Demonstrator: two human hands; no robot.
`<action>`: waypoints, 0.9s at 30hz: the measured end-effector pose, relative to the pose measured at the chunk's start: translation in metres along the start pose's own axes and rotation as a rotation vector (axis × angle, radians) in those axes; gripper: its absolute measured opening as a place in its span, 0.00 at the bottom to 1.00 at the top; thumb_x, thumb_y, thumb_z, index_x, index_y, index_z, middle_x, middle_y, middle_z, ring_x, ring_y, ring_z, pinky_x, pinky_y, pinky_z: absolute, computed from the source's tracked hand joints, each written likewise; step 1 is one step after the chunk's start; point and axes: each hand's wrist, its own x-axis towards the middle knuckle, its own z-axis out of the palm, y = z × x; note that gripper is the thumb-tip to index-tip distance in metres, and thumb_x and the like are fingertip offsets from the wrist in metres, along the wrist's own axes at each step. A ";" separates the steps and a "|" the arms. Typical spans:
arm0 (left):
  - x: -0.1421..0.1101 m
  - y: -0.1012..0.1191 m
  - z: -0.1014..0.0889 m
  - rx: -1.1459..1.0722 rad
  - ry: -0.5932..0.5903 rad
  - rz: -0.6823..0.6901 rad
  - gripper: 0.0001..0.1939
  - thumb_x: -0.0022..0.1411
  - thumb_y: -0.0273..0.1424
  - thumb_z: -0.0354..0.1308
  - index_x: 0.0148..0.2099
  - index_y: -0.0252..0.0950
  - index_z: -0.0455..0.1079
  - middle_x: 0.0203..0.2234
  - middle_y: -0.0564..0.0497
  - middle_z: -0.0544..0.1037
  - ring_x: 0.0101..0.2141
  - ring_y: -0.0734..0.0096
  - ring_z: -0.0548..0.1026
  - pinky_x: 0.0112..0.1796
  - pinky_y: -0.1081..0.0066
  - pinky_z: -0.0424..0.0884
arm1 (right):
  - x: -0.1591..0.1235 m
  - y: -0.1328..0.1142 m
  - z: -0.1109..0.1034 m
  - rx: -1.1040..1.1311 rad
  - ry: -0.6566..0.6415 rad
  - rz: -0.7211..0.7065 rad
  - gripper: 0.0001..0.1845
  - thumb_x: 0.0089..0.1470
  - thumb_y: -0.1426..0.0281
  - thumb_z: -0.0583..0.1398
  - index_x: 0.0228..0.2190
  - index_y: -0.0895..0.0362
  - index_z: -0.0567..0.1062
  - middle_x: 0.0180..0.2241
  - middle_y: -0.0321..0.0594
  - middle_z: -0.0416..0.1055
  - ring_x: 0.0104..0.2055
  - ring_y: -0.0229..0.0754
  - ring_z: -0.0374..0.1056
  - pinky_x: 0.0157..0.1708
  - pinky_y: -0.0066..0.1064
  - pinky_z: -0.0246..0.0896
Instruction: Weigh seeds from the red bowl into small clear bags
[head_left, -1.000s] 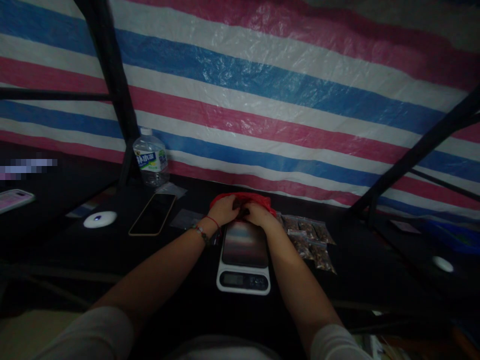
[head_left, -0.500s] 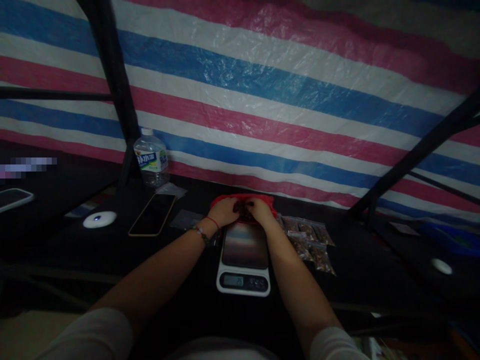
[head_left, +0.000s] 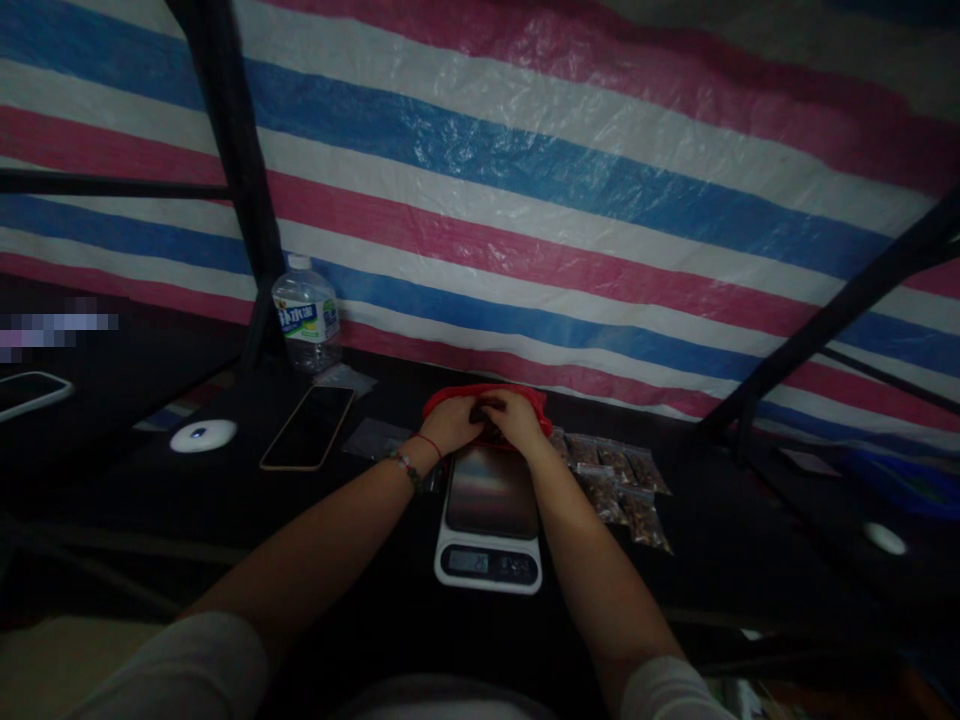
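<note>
At a red plastic bag [head_left: 541, 408] behind the scale, my left hand [head_left: 457, 420] and my right hand [head_left: 511, 415] work close together. Their fingers are closed around dark brown pieces [head_left: 486, 412], whose kind is too dim to make out. More of the pieces lie below the fingers in the bag's opening. Just in front stands a white kitchen scale [head_left: 489, 568] with a shiny metal plate and a lit display. To the right of my right wrist lie several small zip bags [head_left: 645, 518] filled with brown bits. Flat clear bags [head_left: 373, 438] rest left of my left hand.
A phone [head_left: 309, 428] and a white oval device [head_left: 202, 435] lie on the black table at left. Behind them stands a clear plastic bottle [head_left: 309, 315]. Dark frame posts [head_left: 251, 200] and a striped plastic sheet [head_left: 525, 220] bound the back.
My right hand has moved slightly left, and the fingers of both hands have come together over the brown pieces. The whole view has shifted a little.
</note>
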 end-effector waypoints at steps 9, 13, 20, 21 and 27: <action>-0.004 0.002 -0.024 0.133 0.107 -0.134 0.20 0.62 0.41 0.48 0.50 0.33 0.63 0.38 0.42 0.77 0.38 0.58 0.76 0.38 0.67 0.68 | -0.002 -0.004 -0.007 -0.293 -0.267 0.014 0.16 0.49 0.80 0.56 0.38 0.58 0.78 0.41 0.44 0.76 0.42 0.42 0.71 0.46 0.29 0.62; -0.002 -0.004 -0.029 0.113 -0.028 -0.072 0.18 0.64 0.41 0.46 0.47 0.31 0.61 0.36 0.40 0.77 0.37 0.58 0.77 0.36 0.68 0.67 | 0.002 -0.008 0.005 -0.285 -0.413 -0.104 0.13 0.51 0.74 0.58 0.40 0.57 0.77 0.42 0.42 0.76 0.42 0.42 0.71 0.43 0.29 0.63; 0.001 -0.012 -0.033 0.110 -0.066 -0.105 0.17 0.66 0.40 0.42 0.45 0.32 0.59 0.34 0.39 0.77 0.37 0.56 0.77 0.34 0.68 0.66 | 0.011 -0.014 0.020 -0.394 -0.507 -0.102 0.17 0.47 0.68 0.63 0.42 0.56 0.77 0.43 0.44 0.76 0.43 0.46 0.71 0.43 0.31 0.64; 0.001 -0.012 -0.033 0.119 -0.060 -0.108 0.17 0.66 0.40 0.41 0.45 0.31 0.59 0.34 0.38 0.77 0.37 0.56 0.77 0.34 0.68 0.66 | 0.012 -0.014 0.020 -0.398 -0.517 -0.118 0.16 0.48 0.70 0.62 0.42 0.56 0.77 0.44 0.44 0.75 0.44 0.45 0.71 0.44 0.30 0.63; 0.001 -0.014 -0.033 0.136 -0.081 -0.116 0.18 0.65 0.41 0.42 0.44 0.31 0.61 0.35 0.37 0.78 0.38 0.54 0.77 0.36 0.66 0.66 | 0.015 -0.016 0.005 -0.493 -0.565 -0.075 0.16 0.51 0.77 0.58 0.42 0.57 0.77 0.43 0.45 0.76 0.43 0.42 0.71 0.43 0.26 0.62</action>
